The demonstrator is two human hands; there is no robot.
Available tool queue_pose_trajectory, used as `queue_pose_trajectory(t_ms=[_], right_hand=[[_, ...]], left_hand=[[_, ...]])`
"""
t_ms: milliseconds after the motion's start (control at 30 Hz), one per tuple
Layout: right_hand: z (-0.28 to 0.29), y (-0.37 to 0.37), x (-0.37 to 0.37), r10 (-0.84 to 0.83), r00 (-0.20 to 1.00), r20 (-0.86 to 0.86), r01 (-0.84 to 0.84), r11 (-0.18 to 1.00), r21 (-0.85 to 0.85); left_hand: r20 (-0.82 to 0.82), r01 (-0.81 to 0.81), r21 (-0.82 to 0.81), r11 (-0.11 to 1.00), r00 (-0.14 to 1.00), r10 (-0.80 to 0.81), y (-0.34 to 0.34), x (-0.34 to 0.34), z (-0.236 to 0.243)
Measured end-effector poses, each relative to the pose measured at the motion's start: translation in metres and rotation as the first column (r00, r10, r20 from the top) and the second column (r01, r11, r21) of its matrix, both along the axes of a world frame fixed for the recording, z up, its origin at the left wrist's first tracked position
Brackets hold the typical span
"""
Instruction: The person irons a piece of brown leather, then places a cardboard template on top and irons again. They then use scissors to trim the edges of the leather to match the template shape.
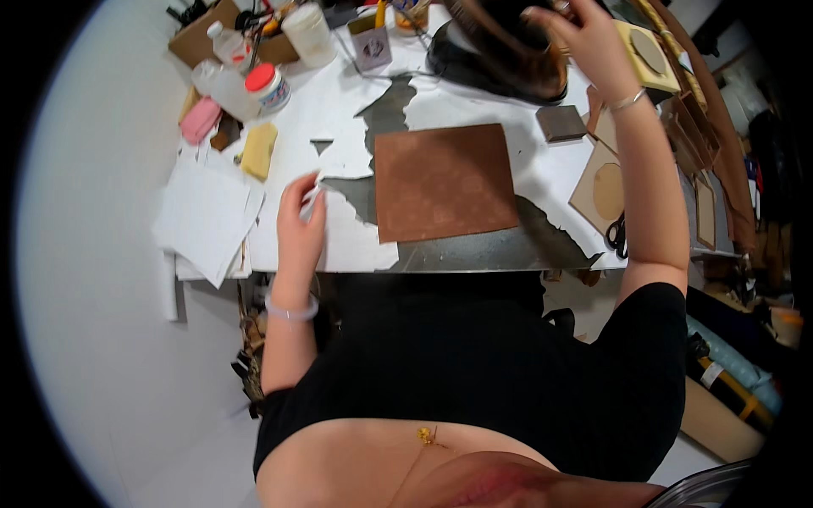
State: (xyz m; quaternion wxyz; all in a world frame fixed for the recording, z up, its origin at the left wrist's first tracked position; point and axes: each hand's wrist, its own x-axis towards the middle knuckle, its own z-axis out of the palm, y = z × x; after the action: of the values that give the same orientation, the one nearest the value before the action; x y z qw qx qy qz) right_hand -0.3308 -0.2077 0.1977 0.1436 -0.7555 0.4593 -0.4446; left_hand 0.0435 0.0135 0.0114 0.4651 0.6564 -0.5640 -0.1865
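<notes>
A flat brown leather-like panel (445, 182) with a faint pattern lies near the table's front edge. To its left my left hand (302, 216) hovers over or rests on white paper, fingers loosely curved and thumb apart, with nothing plainly in it. My right hand (584, 38) reaches to the far side of the table, beside a dark, rounded, glossy thing (508, 72) whose kind I cannot make out. The thumb side points toward that thing. Some of the right fingers run off the upper edge of the picture, so their grip is hidden.
White torn paper covers a grey tabletop (457, 254). At left are a yellow sponge (259, 151), a red-lidded jar (268, 87), a pink pouch (201, 120) and paper sheets (207, 212). At right lie a dark block (561, 124), a tan template (600, 188) and black-handled scissors (617, 235).
</notes>
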Motion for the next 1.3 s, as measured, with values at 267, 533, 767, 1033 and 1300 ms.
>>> queue_pose_trajectory(t_ms=[267,533,767,1033,1300], right_hand=[[-0.04,-0.144,-0.02,0.01,0.966,0.257,-0.056,0.983,0.174],[-0.077,-0.157,-0.016,0.103,0.977,0.186,-0.162,0.926,0.341],[-0.077,-0.139,-0.029,0.052,0.962,-0.267,-0.079,0.992,-0.093],[-0.093,-0.021,-0.004,0.055,0.998,0.005,-0.052,0.968,-0.246],[-0.211,0.049,-0.025,0.014,0.946,0.325,-0.152,0.902,0.404]], left_hand=[[0.278,0.41,0.084,0.908,0.866,-0.417,-0.136,-0.05,0.005],[0.395,0.305,0.465,0.831,0.769,-0.503,-0.197,-0.048,0.002],[0.168,0.386,0.718,0.579,0.711,-0.683,-0.223,-0.055,0.016],[0.248,0.304,0.806,0.508,0.605,-0.756,-0.233,-0.061,0.015],[0.076,0.375,0.824,0.425,0.67,-0.739,-0.22,-0.067,0.03]])
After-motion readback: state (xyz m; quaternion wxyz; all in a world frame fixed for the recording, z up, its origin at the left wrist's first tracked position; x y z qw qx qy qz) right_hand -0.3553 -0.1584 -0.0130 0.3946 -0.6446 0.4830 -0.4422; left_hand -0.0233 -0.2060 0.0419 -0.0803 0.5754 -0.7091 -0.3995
